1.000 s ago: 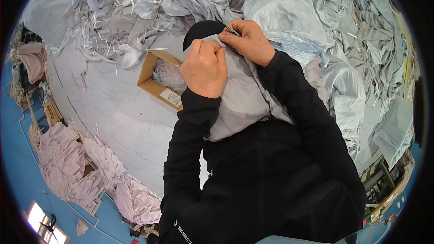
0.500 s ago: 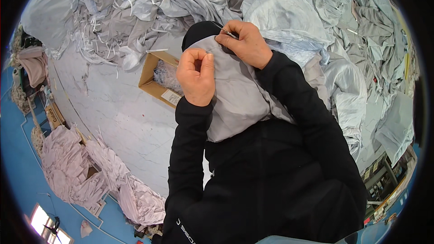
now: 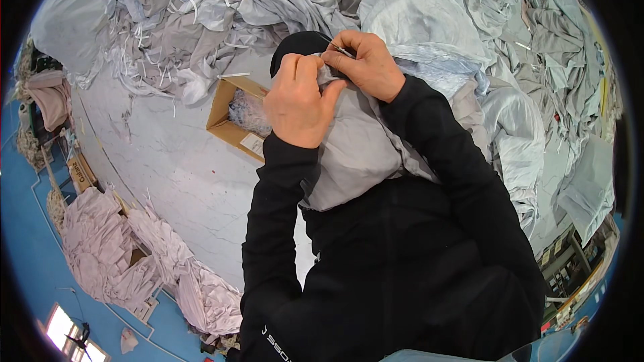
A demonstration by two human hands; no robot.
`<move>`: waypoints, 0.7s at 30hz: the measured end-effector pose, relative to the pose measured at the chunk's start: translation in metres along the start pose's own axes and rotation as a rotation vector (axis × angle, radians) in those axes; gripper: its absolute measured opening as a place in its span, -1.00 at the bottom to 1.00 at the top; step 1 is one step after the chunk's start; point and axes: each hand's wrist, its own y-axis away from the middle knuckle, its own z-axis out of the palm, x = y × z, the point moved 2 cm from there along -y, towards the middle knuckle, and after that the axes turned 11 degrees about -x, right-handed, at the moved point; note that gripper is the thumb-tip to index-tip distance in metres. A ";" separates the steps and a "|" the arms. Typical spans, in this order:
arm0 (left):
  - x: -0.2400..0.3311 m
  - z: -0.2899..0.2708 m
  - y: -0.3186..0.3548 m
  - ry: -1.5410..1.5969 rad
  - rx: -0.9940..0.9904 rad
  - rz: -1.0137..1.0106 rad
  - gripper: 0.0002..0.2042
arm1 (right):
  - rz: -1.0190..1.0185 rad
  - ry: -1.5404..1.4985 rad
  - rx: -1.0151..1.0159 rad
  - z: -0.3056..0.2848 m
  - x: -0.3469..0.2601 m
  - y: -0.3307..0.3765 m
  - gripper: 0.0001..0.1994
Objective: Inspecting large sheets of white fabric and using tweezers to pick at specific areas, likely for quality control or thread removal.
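Observation:
A piece of light grey cloth [image 3: 359, 151] is spread over my lap, its far edge gathered up between my hands. My left hand [image 3: 298, 104] is bent over this edge, fingers curled and thumb lower down, with a fold of the cloth between them. Close to its right, my right hand [image 3: 367, 67] is closed, thumb against forefinger, at the same edge. A thin, dark metal tool [image 3: 341, 48] sticks out from the right hand's fingers; most of it is hidden, so I cannot tell its exact kind. A black rounded shape [image 3: 295, 45] lies behind the cloth.
An open cardboard box [image 3: 218, 110] holding clear plastic bags stands on the pale marbled tabletop [image 3: 181, 174] to my left. Heaps of grey cloth [image 3: 422, 17] line the far side and the right. Pinkish cloth bundles [image 3: 100, 245] lie beyond the table at the lower left.
My left hand has moved slightly right and its pinch has loosened into a wider hold, now over the cloth's edge beside my right hand. The right hand has stayed in place.

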 end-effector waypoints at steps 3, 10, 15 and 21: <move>-0.001 0.005 -0.003 -0.049 0.025 -0.003 -0.70 | -0.036 0.013 0.009 0.001 0.005 -0.002 -0.86; -0.005 0.011 0.000 0.074 0.093 0.002 -0.83 | -0.044 0.100 0.006 -0.002 0.008 -0.002 -0.84; -0.014 0.010 0.002 0.264 0.062 -0.073 -0.89 | -0.143 0.189 0.045 -0.004 -0.001 0.011 -0.82; -0.027 0.009 0.010 0.453 0.048 -0.157 -0.92 | -0.410 0.582 0.178 0.003 -0.029 0.046 -0.77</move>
